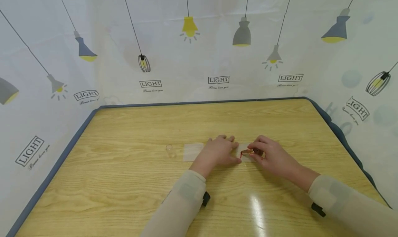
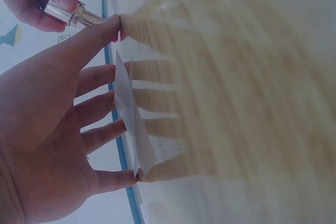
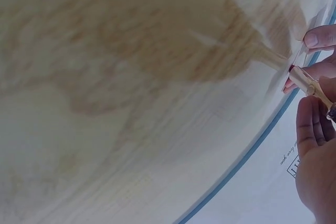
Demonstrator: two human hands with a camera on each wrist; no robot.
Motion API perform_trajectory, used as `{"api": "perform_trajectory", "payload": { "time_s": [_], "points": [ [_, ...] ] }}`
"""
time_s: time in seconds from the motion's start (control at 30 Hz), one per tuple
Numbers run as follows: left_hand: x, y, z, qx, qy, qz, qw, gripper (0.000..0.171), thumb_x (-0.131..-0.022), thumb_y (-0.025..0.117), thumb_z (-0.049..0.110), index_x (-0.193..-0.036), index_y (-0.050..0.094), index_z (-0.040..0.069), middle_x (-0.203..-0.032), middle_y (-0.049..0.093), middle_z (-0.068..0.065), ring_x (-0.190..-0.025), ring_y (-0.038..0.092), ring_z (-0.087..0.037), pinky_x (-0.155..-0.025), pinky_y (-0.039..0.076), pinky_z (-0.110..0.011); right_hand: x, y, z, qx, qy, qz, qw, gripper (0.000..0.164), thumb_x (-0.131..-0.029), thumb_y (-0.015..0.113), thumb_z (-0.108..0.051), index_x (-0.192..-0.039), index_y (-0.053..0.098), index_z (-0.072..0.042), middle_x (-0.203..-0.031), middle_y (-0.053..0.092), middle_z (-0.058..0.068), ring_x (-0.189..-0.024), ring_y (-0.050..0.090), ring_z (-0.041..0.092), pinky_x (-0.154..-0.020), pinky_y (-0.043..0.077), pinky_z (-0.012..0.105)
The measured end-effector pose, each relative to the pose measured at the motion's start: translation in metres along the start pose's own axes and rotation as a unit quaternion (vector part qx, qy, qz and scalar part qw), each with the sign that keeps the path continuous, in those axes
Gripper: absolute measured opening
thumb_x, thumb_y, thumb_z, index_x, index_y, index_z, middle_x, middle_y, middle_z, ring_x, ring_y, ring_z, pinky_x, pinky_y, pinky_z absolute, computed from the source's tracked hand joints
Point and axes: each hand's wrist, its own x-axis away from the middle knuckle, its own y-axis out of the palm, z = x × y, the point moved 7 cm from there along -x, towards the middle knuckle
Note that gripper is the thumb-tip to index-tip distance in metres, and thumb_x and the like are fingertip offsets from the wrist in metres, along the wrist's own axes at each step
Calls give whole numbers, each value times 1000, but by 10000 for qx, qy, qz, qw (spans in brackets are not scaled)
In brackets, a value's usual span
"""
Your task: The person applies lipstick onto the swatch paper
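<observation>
My right hand (image 1: 276, 157) pinches a lipstick (image 1: 247, 152) between fingers and thumb, its shiny metallic case also showing in the left wrist view. The red tip touches a pale, thin sheet (image 1: 244, 147), where a short red line (image 1: 241, 156) shows. My left hand (image 1: 219, 152) lies palm down with spread, fairly straight fingers. Its thumb is close to the lipstick tip and its fingertips press at the edges of the sheets. A second whitish sheet (image 1: 193, 152) is partly covered by the left hand. In the left wrist view, a white sheet (image 2: 128, 108) tilts up slightly under the fingers.
A small clear round object (image 1: 169, 147) sits left of the sheets on the wood-grain table (image 1: 140, 188). Lamp-printed white sheeting (image 1: 199, 57) walls the back and both sides, with a blue edge (image 1: 199, 101) along the tabletop.
</observation>
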Motion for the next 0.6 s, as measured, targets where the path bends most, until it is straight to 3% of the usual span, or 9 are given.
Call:
{"api": "perform_trajectory", "payload": {
  "time_s": [0.6],
  "points": [
    [-2,1,-1,-51,-22,-12,10000,71,-101,62,65,-163,45,34,-176,30,6,-164,28,-24,-128,32,-63,-1,-1,-2,321,-258,42,9991,16,-90,83,-2,-105,79,-7,-97,62,-2,-76,58,6,-64,54,24]
  ]
}}
